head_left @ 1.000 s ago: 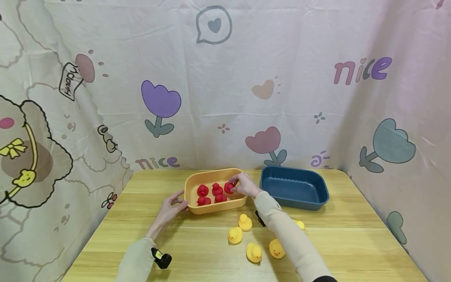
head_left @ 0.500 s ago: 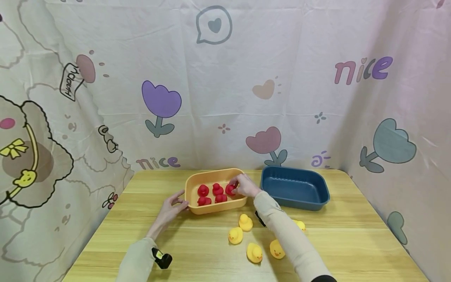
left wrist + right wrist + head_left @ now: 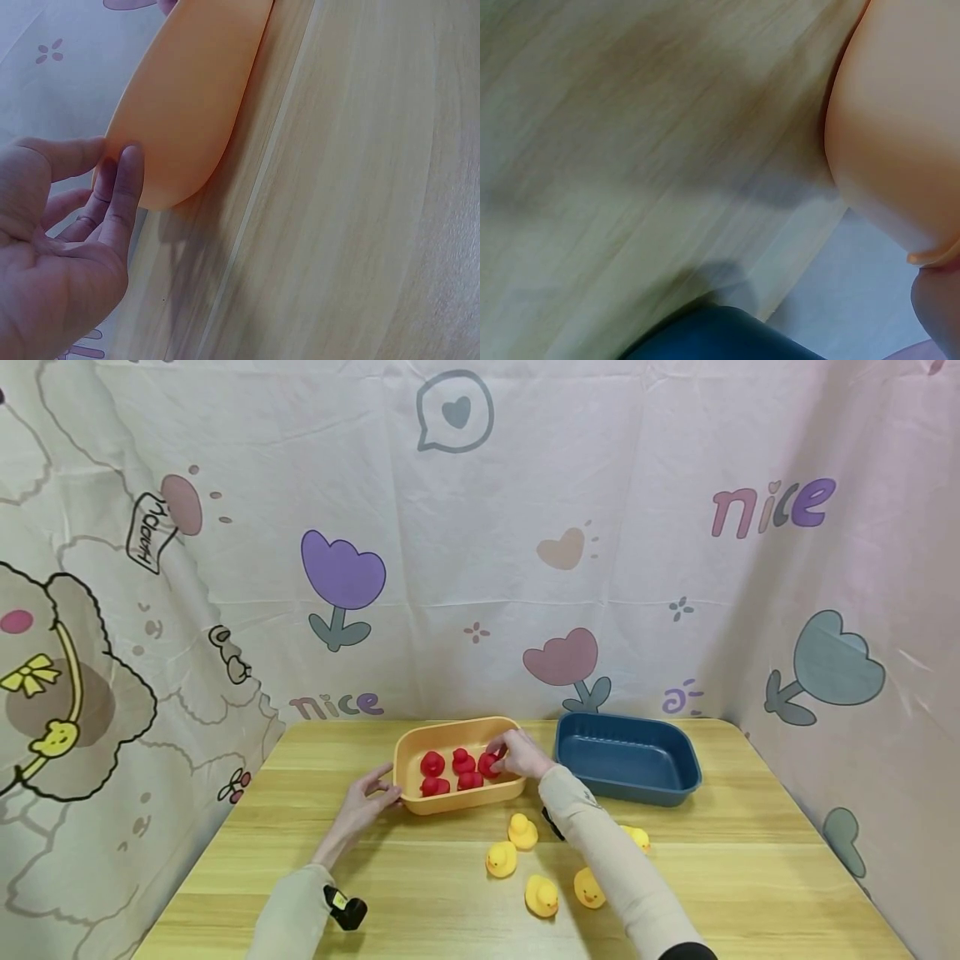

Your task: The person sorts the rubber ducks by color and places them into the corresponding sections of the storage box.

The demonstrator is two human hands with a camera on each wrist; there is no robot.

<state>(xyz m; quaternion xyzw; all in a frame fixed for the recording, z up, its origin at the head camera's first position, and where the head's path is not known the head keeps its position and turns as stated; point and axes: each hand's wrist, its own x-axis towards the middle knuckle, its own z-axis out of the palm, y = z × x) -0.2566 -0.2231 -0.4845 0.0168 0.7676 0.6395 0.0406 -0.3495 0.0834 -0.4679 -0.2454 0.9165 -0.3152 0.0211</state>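
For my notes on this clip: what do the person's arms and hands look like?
The left hand and right hand are ungloved. The left sleeve and right sleeve are long and pale beige. A black device with a yellow-green patch sits on the left forearm; a small black piece shows beside the right one, partly hidden.

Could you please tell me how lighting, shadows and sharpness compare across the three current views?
Head view: bright, the red ducks small but distinct, shading on the cloth at right; left wrist: dimmer, with a shadow beside the orange tray and faint sheen on the table; right wrist: blurred wood grain, broad soft shadows.
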